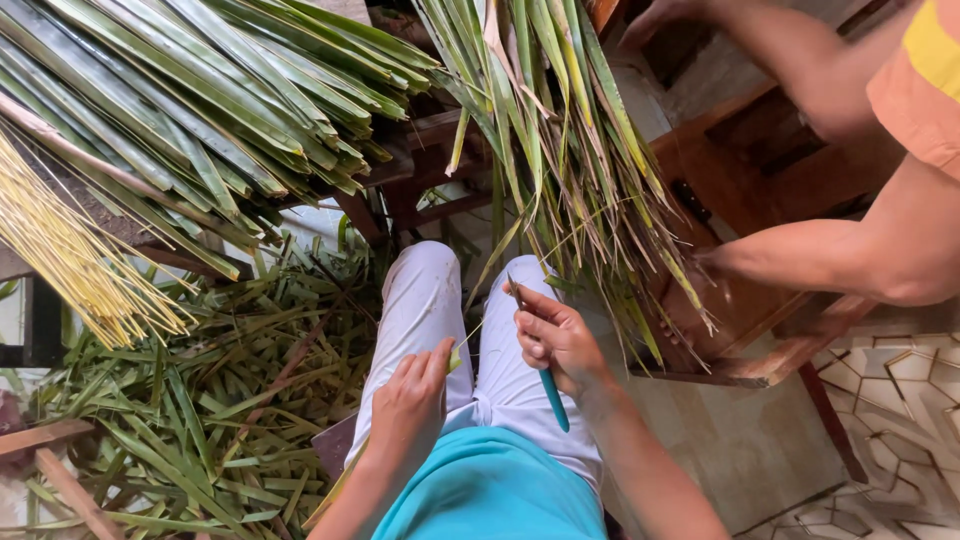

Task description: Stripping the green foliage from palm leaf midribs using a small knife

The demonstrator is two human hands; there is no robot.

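Head view looks down on a floor littered with cut green leaf strips [200, 400], patterned tile [900, 400] showing at far right. At upper left a bundle of pale yellow midribs [70, 250] lies under stacked palm fronds [200, 100] (on a wooden frame, mostly covered). The left hand [410, 400] is closed, pinching a thin green leaf strip [456, 358] over the white-trousered lap. The right hand [555, 340] is wrapped around a teal-handled knife [548, 390], blade up beside the strip; the blade tip is hard to make out. More fronds [560, 130] hang above. At right another person's arms [830, 255] reach over a wooden chair [760, 330], hands blurred, body cut off.
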